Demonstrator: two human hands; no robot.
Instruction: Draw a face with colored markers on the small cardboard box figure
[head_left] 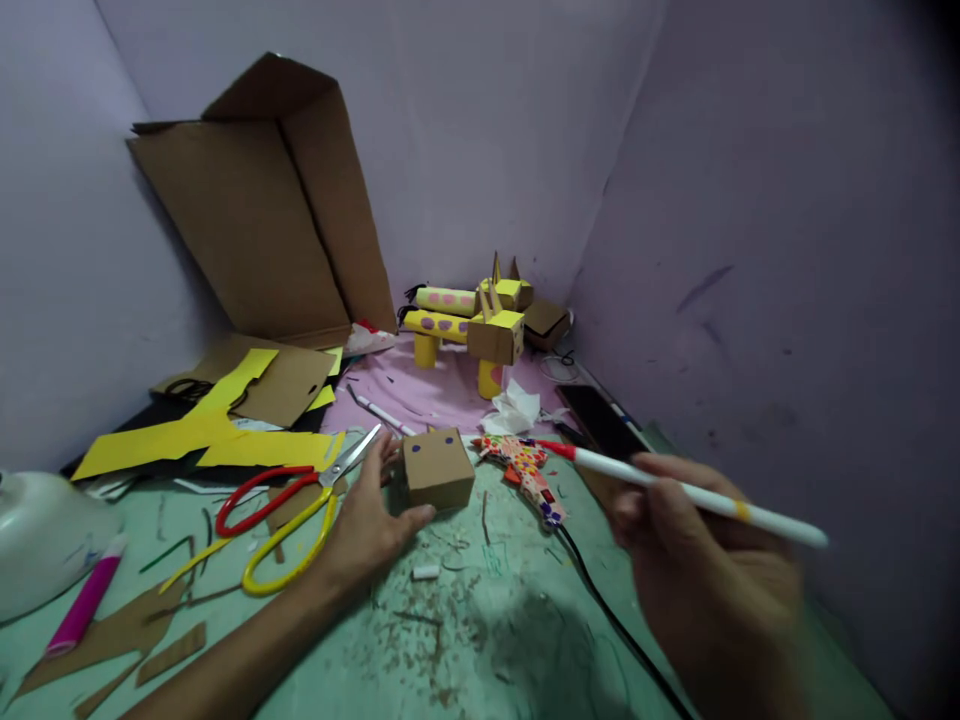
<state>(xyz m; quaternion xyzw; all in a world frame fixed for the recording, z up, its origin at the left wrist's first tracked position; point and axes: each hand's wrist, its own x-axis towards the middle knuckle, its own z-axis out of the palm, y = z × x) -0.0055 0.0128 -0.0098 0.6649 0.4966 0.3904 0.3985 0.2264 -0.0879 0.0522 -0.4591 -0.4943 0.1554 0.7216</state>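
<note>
A small brown cardboard box with two dark blue dots sits on the green tabletop. My left hand is curled around its left side, the thumb by the lower front edge and the other fingers partly hidden. Raised at the right, my right hand grips a white felt-tip marker whose red end points left. That red end appears in front of a glue gun covered in a floral pattern, lying right of the box. Red-and-yellow scissors lie partly open beside my left wrist.
Yellow paper and cardboard scraps spread on the left, near a magenta marker. Yellow cardboard animals stand behind, before a large cardboard piece. A black cord runs toward me; a phone lies right.
</note>
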